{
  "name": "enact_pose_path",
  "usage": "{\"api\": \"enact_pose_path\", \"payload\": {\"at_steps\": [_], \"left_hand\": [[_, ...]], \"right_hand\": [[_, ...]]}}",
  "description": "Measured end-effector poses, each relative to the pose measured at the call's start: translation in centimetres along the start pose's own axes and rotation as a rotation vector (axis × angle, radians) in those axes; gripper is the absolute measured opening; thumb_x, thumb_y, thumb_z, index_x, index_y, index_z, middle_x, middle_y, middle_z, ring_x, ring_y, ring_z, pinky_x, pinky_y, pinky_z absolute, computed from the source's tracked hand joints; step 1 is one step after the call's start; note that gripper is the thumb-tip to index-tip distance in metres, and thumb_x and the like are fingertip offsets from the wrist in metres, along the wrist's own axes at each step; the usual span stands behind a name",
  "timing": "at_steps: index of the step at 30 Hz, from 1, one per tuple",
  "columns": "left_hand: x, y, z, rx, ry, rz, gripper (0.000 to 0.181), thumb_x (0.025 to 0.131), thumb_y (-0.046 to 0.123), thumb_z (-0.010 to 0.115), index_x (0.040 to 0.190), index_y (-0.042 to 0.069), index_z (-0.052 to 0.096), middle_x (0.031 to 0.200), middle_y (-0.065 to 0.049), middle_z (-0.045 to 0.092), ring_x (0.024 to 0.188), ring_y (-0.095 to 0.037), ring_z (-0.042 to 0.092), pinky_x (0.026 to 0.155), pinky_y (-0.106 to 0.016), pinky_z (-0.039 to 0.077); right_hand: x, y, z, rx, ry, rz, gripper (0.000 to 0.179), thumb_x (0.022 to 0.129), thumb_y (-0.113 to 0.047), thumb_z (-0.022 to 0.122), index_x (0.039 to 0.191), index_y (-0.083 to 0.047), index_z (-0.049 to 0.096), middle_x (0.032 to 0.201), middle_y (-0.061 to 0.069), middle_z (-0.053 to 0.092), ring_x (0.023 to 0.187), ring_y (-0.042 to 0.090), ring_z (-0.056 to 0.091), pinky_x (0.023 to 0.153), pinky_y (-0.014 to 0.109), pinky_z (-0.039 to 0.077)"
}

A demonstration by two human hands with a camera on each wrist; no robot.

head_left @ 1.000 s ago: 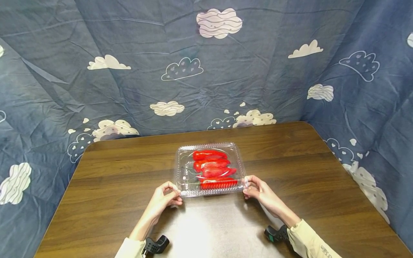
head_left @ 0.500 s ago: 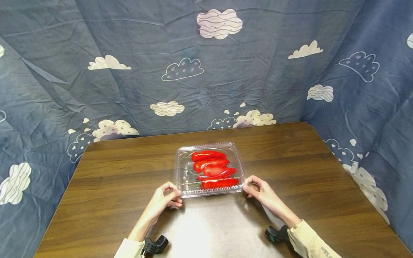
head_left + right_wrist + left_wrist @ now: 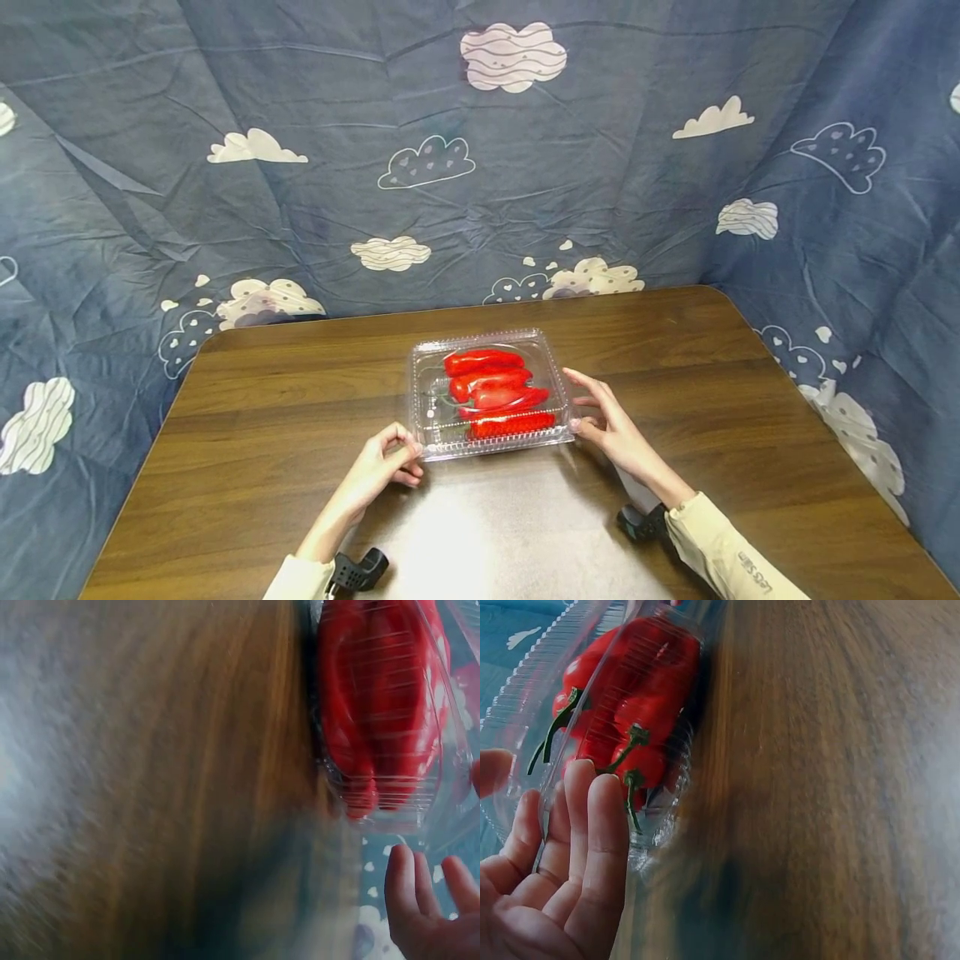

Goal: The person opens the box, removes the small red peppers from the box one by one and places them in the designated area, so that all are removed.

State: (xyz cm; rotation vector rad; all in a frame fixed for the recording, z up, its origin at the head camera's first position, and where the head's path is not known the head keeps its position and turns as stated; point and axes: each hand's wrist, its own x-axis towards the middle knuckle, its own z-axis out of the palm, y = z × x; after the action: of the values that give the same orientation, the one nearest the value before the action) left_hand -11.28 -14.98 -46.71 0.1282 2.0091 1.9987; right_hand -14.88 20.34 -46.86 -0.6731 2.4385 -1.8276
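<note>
A clear plastic clamshell container sits on the table with its lid over several long red peppers. Green stems show through the plastic in the left wrist view. My left hand pinches the front left corner of the rim between thumb and bent fingers. At the front right corner, my right hand has its fingers loosely extended along the container's side, thumb tip right at the rim. In the right wrist view, the fingers stand apart from the plastic.
The brown wooden table stretches out on both sides, with a bright glare in front of the container. Behind it hangs a blue cloth printed with clouds. A black wrist camera sits at the left sleeve, another wrist camera at the right.
My right hand has loosened its pinch on the front right corner and spread its fingers forward along the side. The left hand stays on its corner.
</note>
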Motion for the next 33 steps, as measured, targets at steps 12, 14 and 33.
{"api": "enact_pose_path", "payload": {"at_steps": [12, 14, 33], "left_hand": [[-0.5, 0.4, -1.0, 0.081, -0.112, 0.05, 0.046, 0.106, 0.028, 0.026, 0.113, -0.014, 0.043, 0.109, -0.03, 0.049, 0.087, -0.035, 0.062, 0.072, -0.043, 0.057], [-0.6, 0.4, -1.1, 0.081, -0.116, 0.059, 0.053, 0.106, 0.032, 0.021, 0.116, -0.015, 0.042, 0.11, -0.03, 0.049, 0.089, -0.037, 0.061, 0.072, -0.042, 0.057], [0.8, 0.4, -2.1, 0.068, -0.013, 0.136, 0.035, 0.095, -0.001, 0.049, 0.127, -0.011, 0.038, 0.125, -0.032, 0.039, 0.09, -0.029, 0.06, 0.074, -0.041, 0.057]], "right_hand": [[1.3, -0.9, -0.9, -0.036, -0.037, -0.141, 0.057, 0.088, 0.009, 0.059, 0.142, 0.0, 0.04, 0.147, 0.011, 0.03, 0.121, 0.028, 0.042, 0.093, 0.035, 0.047], [1.5, -1.1, -1.0, -0.035, -0.031, -0.157, 0.056, 0.088, 0.009, 0.059, 0.141, 0.001, 0.042, 0.147, 0.01, 0.031, 0.122, 0.026, 0.042, 0.092, 0.033, 0.047], [3.9, -2.1, -1.5, 0.009, 0.011, -0.216, 0.05, 0.086, 0.014, 0.056, 0.135, 0.007, 0.046, 0.145, 0.017, 0.036, 0.127, 0.013, 0.042, 0.097, 0.023, 0.043]]}}
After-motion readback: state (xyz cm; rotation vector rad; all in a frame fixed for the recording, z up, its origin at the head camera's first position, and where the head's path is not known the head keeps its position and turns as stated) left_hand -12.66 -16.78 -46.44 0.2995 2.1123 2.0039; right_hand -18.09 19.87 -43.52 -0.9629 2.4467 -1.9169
